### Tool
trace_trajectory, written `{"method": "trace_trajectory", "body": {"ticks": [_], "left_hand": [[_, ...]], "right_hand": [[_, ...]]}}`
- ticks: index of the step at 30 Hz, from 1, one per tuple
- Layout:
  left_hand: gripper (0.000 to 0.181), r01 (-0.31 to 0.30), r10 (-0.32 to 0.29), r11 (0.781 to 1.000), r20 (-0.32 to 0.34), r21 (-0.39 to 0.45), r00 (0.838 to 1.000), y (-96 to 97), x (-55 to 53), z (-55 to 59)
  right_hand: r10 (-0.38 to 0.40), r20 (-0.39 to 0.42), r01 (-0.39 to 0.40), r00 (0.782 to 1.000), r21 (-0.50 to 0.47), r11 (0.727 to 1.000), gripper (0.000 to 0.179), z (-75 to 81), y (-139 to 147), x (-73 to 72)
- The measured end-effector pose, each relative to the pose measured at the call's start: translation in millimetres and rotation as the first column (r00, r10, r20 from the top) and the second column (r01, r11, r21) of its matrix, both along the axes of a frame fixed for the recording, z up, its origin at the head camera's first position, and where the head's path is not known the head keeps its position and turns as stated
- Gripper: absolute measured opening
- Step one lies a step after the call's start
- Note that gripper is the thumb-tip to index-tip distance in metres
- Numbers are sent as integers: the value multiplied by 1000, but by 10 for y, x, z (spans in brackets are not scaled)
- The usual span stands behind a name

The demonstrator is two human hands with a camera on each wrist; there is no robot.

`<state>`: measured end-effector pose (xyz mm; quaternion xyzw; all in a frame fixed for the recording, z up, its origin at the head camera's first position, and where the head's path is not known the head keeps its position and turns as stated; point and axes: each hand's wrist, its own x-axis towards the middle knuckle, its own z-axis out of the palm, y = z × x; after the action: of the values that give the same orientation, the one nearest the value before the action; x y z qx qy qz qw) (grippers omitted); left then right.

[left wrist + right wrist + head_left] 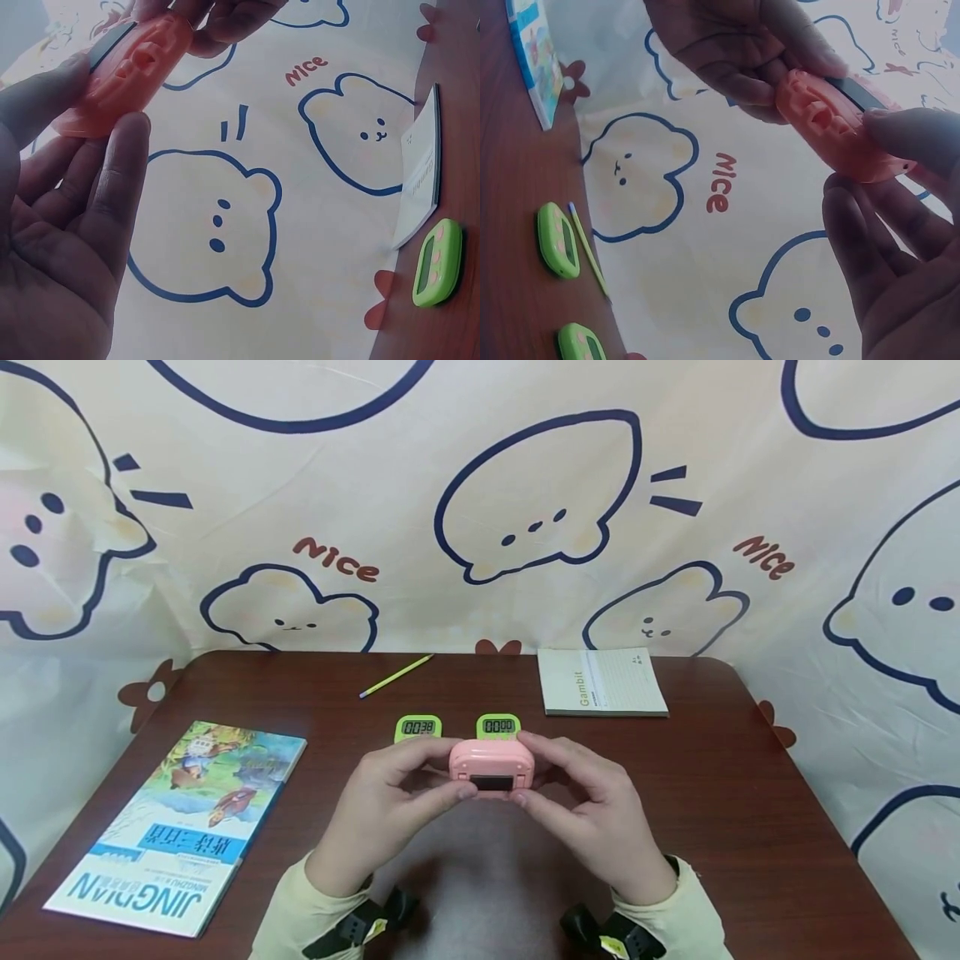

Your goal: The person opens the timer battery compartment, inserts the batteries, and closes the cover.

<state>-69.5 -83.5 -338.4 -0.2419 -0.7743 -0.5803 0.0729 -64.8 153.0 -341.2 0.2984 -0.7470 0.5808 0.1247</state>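
Note:
A small pink timer (491, 756) with rounded corners and a dark rectangular strip is held up above the table's middle. My left hand (393, 810) pinches one end between thumb and fingers, while my right hand (596, 802) grips the opposite end the same way. Moulded raised parts show along the edge of the pink timer (139, 79) in the left wrist view. Just beyond the hands are two green timers, the left one (417, 725) reading about 00:38 and the right one (498, 725) 00:00. The pink timer partly covers the right one in the head view.
A blue-and-white book (176, 835) lies on the brown table (750, 827) at left. A yellow-green pencil (396, 677) is near the back edge, and a pale notebook (602, 683) lies at the back right. Printed cloth (405, 502) hangs behind the table.

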Motion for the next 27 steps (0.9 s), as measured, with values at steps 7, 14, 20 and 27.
{"method": "trace_trajectory", "body": {"ticks": [7,14,20,27], "left_hand": [[72,16,-20,999,-70,-51,997,34,-5,-21],[91,7,-47,983,-213,-183,976,116,-16,-60],[83,-38,-11,982,-258,-187,966,164,-28,-104],[80,11,-65,984,-297,-179,953,239,-18,-144]], "right_hand": [[29,86,-22,996,-83,996,52,-1,16,-18],[108,201,-80,974,-144,986,44,-5,40,-62],[68,150,-50,986,-122,991,44,-48,3,-61],[-29,83,40,996,-126,991,37,-112,-89,-41]]}}
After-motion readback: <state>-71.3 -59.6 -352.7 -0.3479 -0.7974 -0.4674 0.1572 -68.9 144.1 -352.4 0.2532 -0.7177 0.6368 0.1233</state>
